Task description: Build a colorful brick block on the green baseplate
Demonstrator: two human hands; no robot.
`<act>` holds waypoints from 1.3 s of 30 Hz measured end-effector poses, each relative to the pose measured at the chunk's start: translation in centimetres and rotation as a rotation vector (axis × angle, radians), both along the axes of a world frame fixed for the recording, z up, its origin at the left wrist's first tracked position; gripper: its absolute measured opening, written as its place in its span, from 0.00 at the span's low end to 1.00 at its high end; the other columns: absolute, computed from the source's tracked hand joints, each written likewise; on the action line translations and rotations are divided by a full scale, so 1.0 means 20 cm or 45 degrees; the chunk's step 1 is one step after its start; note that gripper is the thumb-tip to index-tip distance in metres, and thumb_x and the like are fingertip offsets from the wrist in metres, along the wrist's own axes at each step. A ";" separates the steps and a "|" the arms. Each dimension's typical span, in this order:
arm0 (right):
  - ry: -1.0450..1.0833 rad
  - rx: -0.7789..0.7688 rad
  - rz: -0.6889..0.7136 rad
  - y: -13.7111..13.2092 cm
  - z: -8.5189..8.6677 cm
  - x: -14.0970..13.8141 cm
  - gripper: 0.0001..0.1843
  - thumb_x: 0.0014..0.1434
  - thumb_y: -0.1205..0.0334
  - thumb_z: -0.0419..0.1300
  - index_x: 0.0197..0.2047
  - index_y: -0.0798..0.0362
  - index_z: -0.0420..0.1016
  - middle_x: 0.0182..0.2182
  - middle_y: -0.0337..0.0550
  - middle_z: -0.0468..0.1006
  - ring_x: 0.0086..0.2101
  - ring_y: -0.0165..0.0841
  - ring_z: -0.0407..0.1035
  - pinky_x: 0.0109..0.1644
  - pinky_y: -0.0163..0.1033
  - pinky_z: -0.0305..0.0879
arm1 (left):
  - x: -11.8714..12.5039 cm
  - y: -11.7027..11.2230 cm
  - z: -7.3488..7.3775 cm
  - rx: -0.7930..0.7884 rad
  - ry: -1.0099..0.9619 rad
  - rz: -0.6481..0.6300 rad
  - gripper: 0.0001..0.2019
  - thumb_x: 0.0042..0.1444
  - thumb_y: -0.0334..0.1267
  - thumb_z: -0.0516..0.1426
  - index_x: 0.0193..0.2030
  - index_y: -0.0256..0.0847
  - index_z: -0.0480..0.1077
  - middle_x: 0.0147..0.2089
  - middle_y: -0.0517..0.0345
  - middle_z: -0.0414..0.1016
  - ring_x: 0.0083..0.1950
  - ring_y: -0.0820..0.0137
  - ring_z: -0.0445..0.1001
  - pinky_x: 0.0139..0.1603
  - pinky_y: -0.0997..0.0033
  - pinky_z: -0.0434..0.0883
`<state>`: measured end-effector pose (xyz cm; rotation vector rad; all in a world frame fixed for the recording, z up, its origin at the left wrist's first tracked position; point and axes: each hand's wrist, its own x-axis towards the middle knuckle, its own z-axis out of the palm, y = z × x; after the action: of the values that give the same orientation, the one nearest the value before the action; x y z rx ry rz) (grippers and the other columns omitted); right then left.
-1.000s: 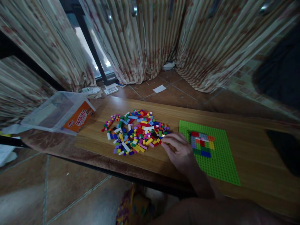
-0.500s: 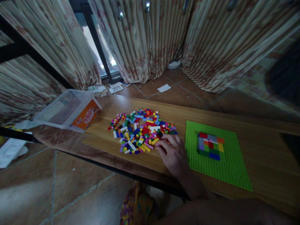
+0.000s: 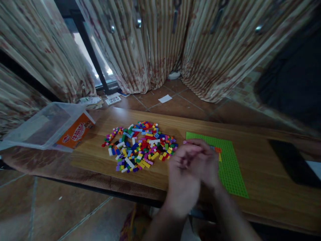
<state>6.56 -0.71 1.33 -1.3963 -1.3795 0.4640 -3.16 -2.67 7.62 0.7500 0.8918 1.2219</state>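
My left hand (image 3: pixel 182 180) and my right hand (image 3: pixel 207 165) meet above the table between the brick pile and the green baseplate, fingers curled together. A small pink piece (image 3: pixel 185 142), apparently a building brick, shows at the fingertips of my right hand. Whatever lies between the fingers of my left hand is hidden and blurred. Just left of the hands spreads a pile of colourful building bricks (image 3: pixel 142 147). Behind my right hand lies the green studded baseplate (image 3: pixel 232 170); most of the brick block (image 3: pixel 218 150) on it is covered, with orange and yellow bricks showing.
A clear plastic box (image 3: pixel 47 130) with an orange label stands at the table's left end. On the right of the wooden table (image 3: pixel 255 160) lies a dark flat object (image 3: pixel 293 162). Curtains (image 3: pixel 155 50) hang beyond, and paper (image 3: pixel 165 98) lies on the floor.
My right hand has left the edge of the brick pile and moved right. My left hand has come into view and joined it. The camera view has shifted to the right.
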 end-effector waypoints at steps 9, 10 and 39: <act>0.337 0.041 0.126 -0.07 0.09 0.11 0.08 0.57 0.64 0.64 0.40 0.44 0.81 0.36 0.37 0.79 0.38 0.31 0.72 0.43 0.38 0.68 | -0.01 0.04 -0.08 -0.151 0.166 -0.063 0.11 0.53 0.44 0.61 0.35 0.37 0.73 0.31 0.58 0.74 0.30 0.75 0.69 0.31 0.76 0.65; 0.332 0.031 0.150 -0.08 0.09 0.11 0.09 0.57 0.64 0.64 0.42 0.43 0.80 0.36 0.37 0.79 0.38 0.31 0.72 0.43 0.38 0.68 | -0.01 0.03 -0.07 -0.147 0.146 -0.089 0.11 0.53 0.43 0.61 0.35 0.37 0.73 0.30 0.59 0.73 0.29 0.75 0.69 0.31 0.76 0.65; 0.726 -0.109 0.189 -0.11 0.09 0.14 0.04 0.52 0.59 0.69 0.33 0.45 0.82 0.31 0.37 0.80 0.32 0.30 0.72 0.38 0.36 0.69 | 0.05 0.02 -0.08 0.133 0.252 -0.041 0.05 0.58 0.36 0.57 0.36 0.38 0.73 0.32 0.60 0.74 0.31 0.76 0.68 0.34 0.76 0.66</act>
<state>9.32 -2.93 3.12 -1.1101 -1.0018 0.9470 -2.24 -2.35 6.05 0.9788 0.9788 1.1873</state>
